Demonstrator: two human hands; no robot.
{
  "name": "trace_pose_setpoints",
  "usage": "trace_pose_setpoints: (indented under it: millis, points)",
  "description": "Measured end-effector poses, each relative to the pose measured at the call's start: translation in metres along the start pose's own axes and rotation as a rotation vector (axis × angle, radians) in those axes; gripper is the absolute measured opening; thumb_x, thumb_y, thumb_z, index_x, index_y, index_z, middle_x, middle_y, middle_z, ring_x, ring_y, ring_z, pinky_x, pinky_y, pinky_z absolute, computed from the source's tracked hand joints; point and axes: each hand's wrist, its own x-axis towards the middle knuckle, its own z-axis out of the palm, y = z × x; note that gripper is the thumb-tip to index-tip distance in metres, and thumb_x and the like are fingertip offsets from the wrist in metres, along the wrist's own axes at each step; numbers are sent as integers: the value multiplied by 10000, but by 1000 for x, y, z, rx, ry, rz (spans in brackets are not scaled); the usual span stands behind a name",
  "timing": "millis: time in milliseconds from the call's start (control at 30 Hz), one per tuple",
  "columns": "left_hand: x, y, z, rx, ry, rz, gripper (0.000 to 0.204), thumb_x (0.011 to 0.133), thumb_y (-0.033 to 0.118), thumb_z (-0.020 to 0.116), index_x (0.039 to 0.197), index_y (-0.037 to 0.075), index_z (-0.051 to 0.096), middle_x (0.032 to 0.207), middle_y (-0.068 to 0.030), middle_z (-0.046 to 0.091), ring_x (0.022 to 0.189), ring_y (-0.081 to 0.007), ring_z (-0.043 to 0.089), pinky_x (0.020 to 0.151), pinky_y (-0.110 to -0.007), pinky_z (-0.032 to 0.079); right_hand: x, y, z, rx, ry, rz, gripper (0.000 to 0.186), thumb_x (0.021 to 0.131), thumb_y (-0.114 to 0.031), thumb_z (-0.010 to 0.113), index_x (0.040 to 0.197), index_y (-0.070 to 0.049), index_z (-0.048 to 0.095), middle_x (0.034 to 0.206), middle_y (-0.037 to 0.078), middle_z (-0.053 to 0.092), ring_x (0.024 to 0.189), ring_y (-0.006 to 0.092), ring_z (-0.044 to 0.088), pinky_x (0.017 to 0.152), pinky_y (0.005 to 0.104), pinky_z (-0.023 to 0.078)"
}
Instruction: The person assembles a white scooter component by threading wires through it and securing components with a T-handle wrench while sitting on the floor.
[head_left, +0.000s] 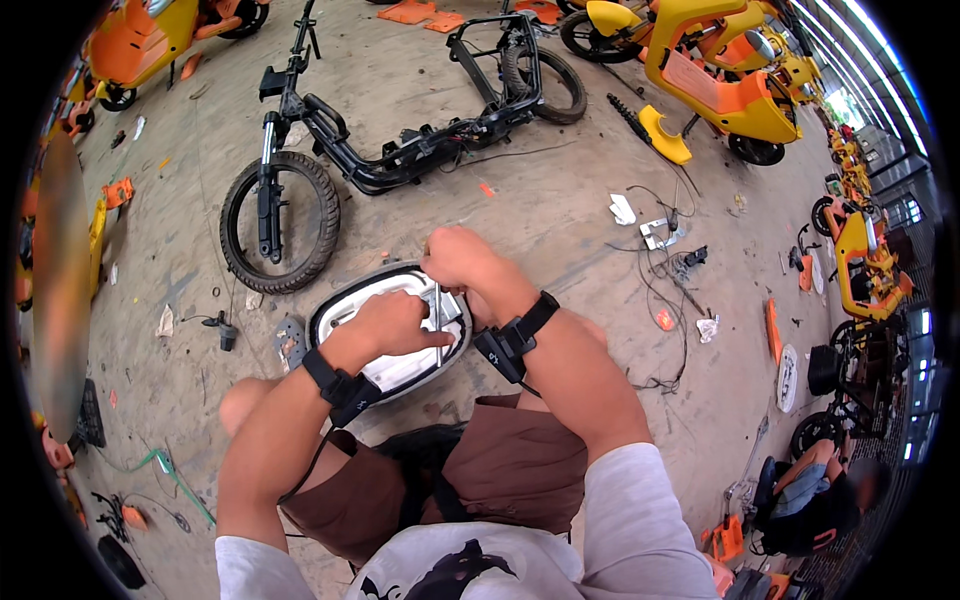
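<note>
In front of my knees lies an oval dark-rimmed shell with a white inside (408, 372), which looks like the underside of a scooter seat. My left hand (390, 322) is over its middle, fingers curled and thumb stretched to the right. What these fingers hold, if anything, is hidden. At the shell's far right rim my right hand (460, 260) makes a fist, and its contents do not show. A thin silvery metal bar (438, 308) runs between the two hands across the white inside. Both wrists wear black strapped devices.
A stripped black scooter frame (400, 160) with wheels lies ahead. Loose wires and a metal bracket (660, 232) are scattered to the right. Yellow and orange scooters (720, 80) stand around the edges. Another person (815, 495) sits at the lower right.
</note>
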Motion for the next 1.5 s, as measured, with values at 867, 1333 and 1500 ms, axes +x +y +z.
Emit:
trace_pose_setpoints:
  millis: [867, 1333, 1500]
  points:
    - [4, -28, -10, 188, 462, -430, 334, 809, 355, 742, 916, 39, 737, 964, -184, 706, 883, -370, 689, 766, -453, 552, -26, -13, -19, 6, -374, -6, 210, 764, -125, 586, 660, 11, 706, 679, 96, 717, 620, 192, 694, 619, 350, 554]
    - [1, -9, -31, -390, 82, -72, 518, 745, 245, 715, 1166, -37, 606, 1076, -235, 693, 997, -368, 671, 900, -419, 516, -15, 0, -7, 248, -495, -103, 235, 872, -144, 545, 906, 3, 725, 818, 105, 745, 682, 190, 720, 611, 312, 559]
    - [14, -20, 0, -368, 155, -19, 626, 808, 162, 728, 1332, -16, 435, 1051, -220, 697, 976, -371, 668, 865, -403, 525, -5, 2, 5, 260, -428, -157, 239, 843, -165, 610, 987, -12, 723, 823, 107, 742, 675, 193, 718, 628, 316, 570]
